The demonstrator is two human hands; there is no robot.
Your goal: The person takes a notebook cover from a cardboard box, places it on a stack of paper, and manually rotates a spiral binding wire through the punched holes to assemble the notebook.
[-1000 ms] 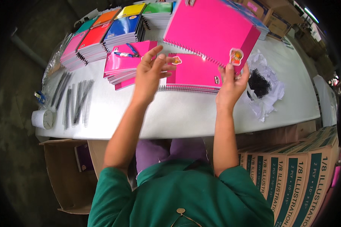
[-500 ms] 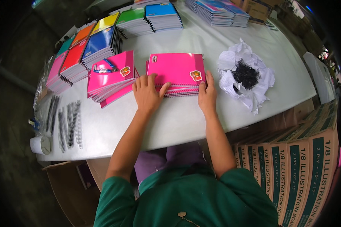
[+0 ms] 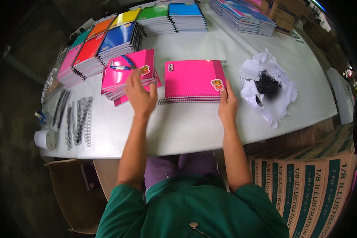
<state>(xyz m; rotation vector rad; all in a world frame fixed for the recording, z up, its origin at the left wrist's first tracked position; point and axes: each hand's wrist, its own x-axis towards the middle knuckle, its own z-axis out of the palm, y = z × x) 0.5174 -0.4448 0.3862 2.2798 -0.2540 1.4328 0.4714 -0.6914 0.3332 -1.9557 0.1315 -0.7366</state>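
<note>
Pink spiral notebooks (image 3: pixel 192 79) lie stacked in the middle of the white table, their coil edge toward me. My right hand (image 3: pixel 228 104) grips their right edge, thumb on the top cover and fingers along the side. To the left is an uneven pile of pink covers and pages (image 3: pixel 111 82). On that pile rests a small blue-handled tool (image 3: pixel 121 68) that looks like pliers. My left hand (image 3: pixel 140 95) is over the pile's near right corner, fingers apart and just short of the tool. It holds nothing that I can see.
Stacks of coloured notebooks (image 3: pixel 116 38) line the back left. Loose wire coils (image 3: pixel 78 121) and a white roll (image 3: pixel 45 139) lie at the left. Crumpled white paper (image 3: pixel 283 105) with black coils sits right. Cardboard boxes (image 3: pixel 305 186) stand below the table's right edge.
My left hand has left the notebooks in the middle and moved left to the pile with the tool. My right hand stays at their right edge. The whole view has shifted slightly.
</note>
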